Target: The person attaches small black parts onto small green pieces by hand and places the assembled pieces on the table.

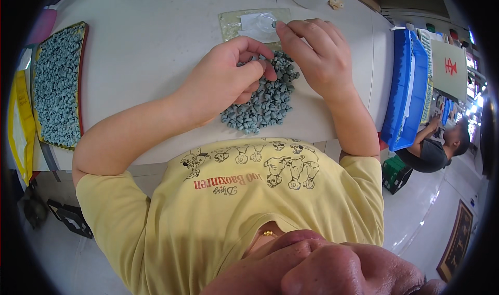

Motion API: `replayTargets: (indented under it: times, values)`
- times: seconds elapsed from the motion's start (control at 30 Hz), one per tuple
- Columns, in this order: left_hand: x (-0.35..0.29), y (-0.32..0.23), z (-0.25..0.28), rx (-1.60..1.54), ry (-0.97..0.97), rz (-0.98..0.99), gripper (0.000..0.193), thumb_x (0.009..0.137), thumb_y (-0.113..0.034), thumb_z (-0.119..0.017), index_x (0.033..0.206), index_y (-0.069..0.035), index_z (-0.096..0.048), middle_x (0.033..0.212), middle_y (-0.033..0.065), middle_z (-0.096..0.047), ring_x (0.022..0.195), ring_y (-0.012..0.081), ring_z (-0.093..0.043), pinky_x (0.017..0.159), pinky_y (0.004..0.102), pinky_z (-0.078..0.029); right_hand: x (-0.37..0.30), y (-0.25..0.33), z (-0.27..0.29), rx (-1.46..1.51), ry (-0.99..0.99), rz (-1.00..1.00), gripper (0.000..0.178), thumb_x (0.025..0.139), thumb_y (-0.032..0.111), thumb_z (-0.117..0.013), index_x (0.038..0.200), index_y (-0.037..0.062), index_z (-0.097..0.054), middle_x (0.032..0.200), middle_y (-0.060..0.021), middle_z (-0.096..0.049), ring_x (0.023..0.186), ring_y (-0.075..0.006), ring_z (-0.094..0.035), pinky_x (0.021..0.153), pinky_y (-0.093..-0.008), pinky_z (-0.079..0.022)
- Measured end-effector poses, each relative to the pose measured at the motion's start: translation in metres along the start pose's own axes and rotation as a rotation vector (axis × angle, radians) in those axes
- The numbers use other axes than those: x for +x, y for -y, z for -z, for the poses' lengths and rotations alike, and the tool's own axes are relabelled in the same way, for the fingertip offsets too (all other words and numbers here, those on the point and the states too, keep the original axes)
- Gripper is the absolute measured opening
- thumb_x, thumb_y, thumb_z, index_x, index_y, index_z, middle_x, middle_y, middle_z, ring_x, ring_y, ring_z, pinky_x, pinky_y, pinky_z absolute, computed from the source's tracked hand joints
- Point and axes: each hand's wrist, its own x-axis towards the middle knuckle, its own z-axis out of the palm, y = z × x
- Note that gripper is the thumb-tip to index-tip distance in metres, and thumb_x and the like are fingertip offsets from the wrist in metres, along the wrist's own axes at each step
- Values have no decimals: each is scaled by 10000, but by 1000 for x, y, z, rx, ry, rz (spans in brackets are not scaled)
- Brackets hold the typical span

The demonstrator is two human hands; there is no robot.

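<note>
Grey-green pieces lie in a loose pile [260, 108] on the pale worktop [145, 50], taken here as the clock's centre. At ten o'clock the left hand [231, 69] curls over the pile's edge, its grip half closed; whether it holds anything, I cannot tell. Toward one o'clock the right hand [325, 61] has a narrow grip, pinching a small dark piece [274, 24] beside a clear disc [265, 21] on the translucent mat [228, 33] at twelve. A tray [81, 76] of similar pieces sits at nine, a blue bin [399, 76] at three.
</note>
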Motion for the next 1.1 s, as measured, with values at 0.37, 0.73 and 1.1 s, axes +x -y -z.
replayTargets:
  times: [0.37,0.73,1.1]
  values:
    - [2,-4,4,-31,14,-2,195,884,-76,-453,1044,-19,-549,838,12,-488,553,48,-319,476,183,-275,1,4,-3,232,-193,-267,182,623,-60,-698,771,13,-622,705,-61,-610,587,-137,-568,472,-232,-443]
    - [2,-7,6,-104,38,-39,131,914,-108,-468,976,1,-507,807,54,-531,520,35,-319,439,184,-286,1,9,3,316,-148,-341,163,634,-49,-693,768,16,-626,708,-67,-617,590,-133,-576,458,-211,-426]
    - [4,-3,1,-111,-25,-91,155,912,-137,-484,985,-6,-526,822,39,-542,528,33,-324,444,184,-279,-3,12,4,348,-128,-237,205,607,-76,-691,782,0,-617,708,-79,-607,596,-162,-582,513,-233,-464]
